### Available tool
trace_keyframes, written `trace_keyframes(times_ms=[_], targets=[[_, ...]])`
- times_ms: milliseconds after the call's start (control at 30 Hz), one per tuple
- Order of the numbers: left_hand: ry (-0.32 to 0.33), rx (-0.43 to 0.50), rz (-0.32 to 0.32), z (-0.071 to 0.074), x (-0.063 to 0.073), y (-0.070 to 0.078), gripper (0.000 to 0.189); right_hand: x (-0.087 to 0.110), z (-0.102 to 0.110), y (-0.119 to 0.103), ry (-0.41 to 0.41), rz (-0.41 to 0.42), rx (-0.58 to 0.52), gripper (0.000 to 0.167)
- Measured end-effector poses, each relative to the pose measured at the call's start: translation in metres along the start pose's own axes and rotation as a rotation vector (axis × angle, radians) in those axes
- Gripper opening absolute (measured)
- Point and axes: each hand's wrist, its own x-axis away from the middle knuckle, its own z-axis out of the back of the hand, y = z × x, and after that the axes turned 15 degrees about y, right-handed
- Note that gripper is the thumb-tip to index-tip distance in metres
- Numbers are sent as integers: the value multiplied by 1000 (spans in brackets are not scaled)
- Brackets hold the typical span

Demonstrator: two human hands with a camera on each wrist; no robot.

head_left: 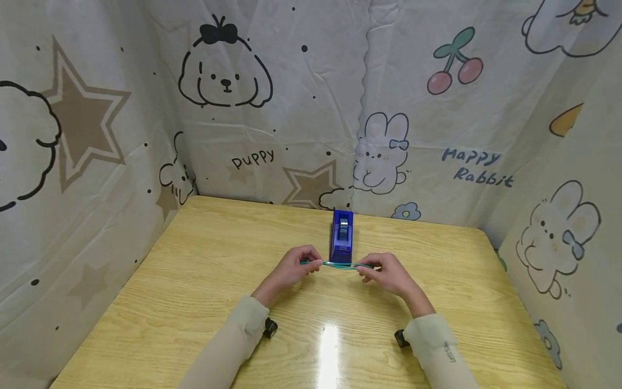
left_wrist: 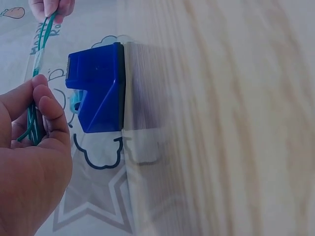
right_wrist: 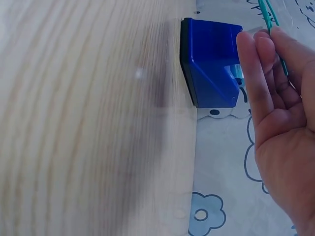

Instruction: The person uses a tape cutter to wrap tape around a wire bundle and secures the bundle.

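A bundle of thin green wires (head_left: pixel 342 266) is stretched between the two hands in the head view. My left hand (head_left: pixel 295 266) pinches its left end between thumb and fingers. The other end is pinched by my right hand (head_left: pixel 387 273). In the left wrist view a piece of clear tape (left_wrist: pixel 38 60) wraps the middle of the bundle. Just beyond the hands stands a blue tape dispenser (head_left: pixel 342 237), with its tape roll (head_left: pixel 343 229) showing in the top. Curled fingers hide part of the wires in both wrist views.
The wooden table (head_left: pixel 204 259) is backed by a patterned curtain (head_left: pixel 311 108), which also hangs along both sides. A small black device (head_left: pixel 270 327) sits at the left cuff, and another black device (head_left: pixel 401 338) at the right cuff.
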Motion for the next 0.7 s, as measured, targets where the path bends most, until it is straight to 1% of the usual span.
trace_keyframes(times_ms=[133,267,467,533,700], targets=[[-4,8,-3,1,0,-2,9,2,1,1,9,-12,4,21],[-5,18,0,0,0,-2,9,3,1,2,20,-19,-16,20],[-5,43,16,0,1,-2,11,4,-2,6,16,-63,-63,24],[-7,54,26,1,1,-2,11,4,-3,7,2,-77,-97,27],[-10,66,30,1,0,-4,11,2,-8,6,-68,-122,-235,36]])
